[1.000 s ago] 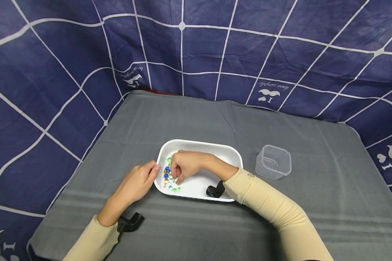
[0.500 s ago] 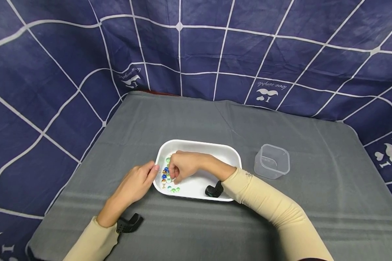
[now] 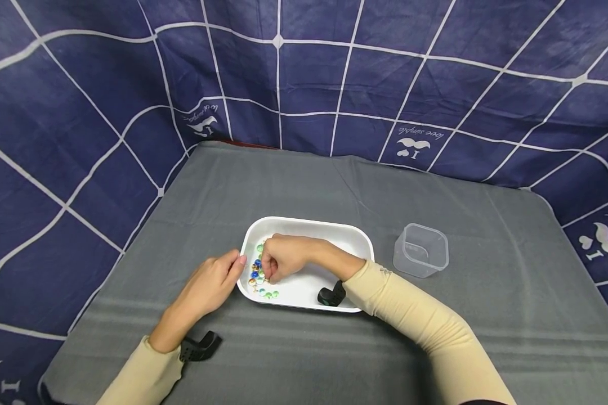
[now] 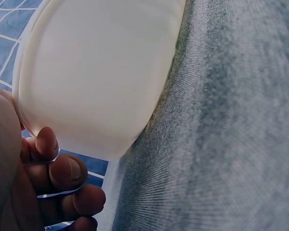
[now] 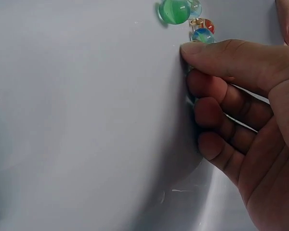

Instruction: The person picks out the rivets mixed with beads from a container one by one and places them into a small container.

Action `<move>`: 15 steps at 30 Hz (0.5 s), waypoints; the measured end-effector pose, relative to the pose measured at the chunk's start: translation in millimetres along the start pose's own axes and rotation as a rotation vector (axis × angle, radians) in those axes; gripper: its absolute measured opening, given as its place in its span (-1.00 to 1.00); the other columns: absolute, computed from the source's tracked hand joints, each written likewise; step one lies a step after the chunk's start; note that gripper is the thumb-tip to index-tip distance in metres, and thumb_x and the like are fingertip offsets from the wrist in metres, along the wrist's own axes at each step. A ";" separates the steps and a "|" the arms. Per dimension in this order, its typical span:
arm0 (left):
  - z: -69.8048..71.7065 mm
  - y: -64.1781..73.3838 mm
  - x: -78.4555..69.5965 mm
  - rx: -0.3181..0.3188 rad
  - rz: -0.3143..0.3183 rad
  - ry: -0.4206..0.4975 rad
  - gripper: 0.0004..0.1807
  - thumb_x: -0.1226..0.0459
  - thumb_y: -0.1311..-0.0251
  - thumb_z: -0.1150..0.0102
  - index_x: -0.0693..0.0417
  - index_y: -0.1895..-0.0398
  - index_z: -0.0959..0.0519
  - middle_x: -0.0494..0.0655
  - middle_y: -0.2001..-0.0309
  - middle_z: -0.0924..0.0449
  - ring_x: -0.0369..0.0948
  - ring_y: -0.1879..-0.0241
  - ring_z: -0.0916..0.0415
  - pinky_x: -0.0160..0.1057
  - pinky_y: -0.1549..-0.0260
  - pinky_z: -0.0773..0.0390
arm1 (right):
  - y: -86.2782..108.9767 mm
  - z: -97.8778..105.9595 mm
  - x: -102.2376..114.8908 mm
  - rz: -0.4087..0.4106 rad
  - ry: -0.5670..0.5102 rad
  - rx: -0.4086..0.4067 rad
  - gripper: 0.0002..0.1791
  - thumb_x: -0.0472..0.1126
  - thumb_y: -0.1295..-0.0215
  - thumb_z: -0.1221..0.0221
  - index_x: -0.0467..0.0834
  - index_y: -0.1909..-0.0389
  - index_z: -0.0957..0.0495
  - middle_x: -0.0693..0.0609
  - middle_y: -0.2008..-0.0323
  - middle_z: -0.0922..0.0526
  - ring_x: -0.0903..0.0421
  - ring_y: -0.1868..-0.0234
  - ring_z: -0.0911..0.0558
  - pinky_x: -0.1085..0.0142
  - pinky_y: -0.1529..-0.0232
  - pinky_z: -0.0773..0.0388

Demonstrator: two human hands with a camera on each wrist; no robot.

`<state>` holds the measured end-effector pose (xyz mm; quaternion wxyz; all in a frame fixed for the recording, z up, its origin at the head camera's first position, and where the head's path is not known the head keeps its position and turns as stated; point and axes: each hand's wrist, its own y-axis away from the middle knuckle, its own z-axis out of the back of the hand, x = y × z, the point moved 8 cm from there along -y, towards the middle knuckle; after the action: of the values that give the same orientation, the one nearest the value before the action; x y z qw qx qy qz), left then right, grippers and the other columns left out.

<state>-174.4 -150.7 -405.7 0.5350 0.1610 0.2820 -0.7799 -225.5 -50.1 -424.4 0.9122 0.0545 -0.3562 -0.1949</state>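
Observation:
A white tray [image 3: 309, 306] holds glass marbles [image 3: 255, 274] in green, blue and orange, gathered at its left end with a few small gold-coloured pieces [image 3: 255, 289]. My left hand [image 3: 210, 284] grips the tray's left rim, thumb on top; in the left wrist view its other fingers [image 4: 72, 173] curl under the outer wall. My right hand [image 3: 286, 257] reaches down among the marbles, thumb and index together, with a hint of gold at the tips. In the right wrist view the thumb hides most of what it pinches, beside a green marble [image 5: 174, 10].
To the right of the tray stands a clear plastic container [image 3: 420, 251]. Both stand on a grey cloth [image 3: 304, 360] covering the table. A blue curtain with white lines [image 3: 314, 79] rises behind. The right wrist camera [image 3: 331, 295] hangs over the tray's near right corner.
The right hand's fingertips have drawn slightly left and lower among the marbles. The left hand keeps its grip on the rim. The whole head view has shifted a little.

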 end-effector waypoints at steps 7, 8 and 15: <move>0.8 -0.6 -0.5 0.001 -0.003 -0.003 -0.69 0.27 -0.46 0.01 0.00 0.53 -0.32 -0.26 0.67 -0.13 -0.28 0.66 -0.15 -0.25 0.67 -0.15 | 1.3 1.3 3.0 0.017 -0.001 0.007 -0.84 -0.37 -0.05 -0.42 -0.08 0.58 -0.70 0.27 0.66 -0.57 0.39 0.58 -0.47 0.50 0.44 -0.42; 0.9 -0.6 -0.5 0.000 -0.003 -0.005 -0.69 0.27 -0.46 0.01 0.00 0.53 -0.32 -0.25 0.67 -0.13 -0.27 0.66 -0.16 -0.25 0.67 -0.16 | 1.9 1.6 3.4 0.018 -0.008 0.008 -0.84 -0.37 -0.05 -0.42 -0.08 0.58 -0.70 0.27 0.66 -0.57 0.38 0.58 -0.47 0.49 0.44 -0.42; 1.0 0.4 0.1 -0.003 0.000 -0.012 -0.69 0.27 -0.45 0.00 -0.01 0.53 -0.33 -0.25 0.68 -0.14 -0.25 0.66 -0.18 -0.23 0.66 -0.17 | 4.9 4.8 4.2 0.018 -0.030 0.008 -0.84 -0.38 -0.05 -0.42 -0.09 0.58 -0.70 0.25 0.65 -0.56 0.37 0.57 -0.45 0.49 0.45 -0.40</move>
<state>-174.1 -151.5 -405.1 0.5371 0.1554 0.2798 -0.7804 -224.4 -47.1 -417.0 0.9082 0.0518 -0.3713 -0.1863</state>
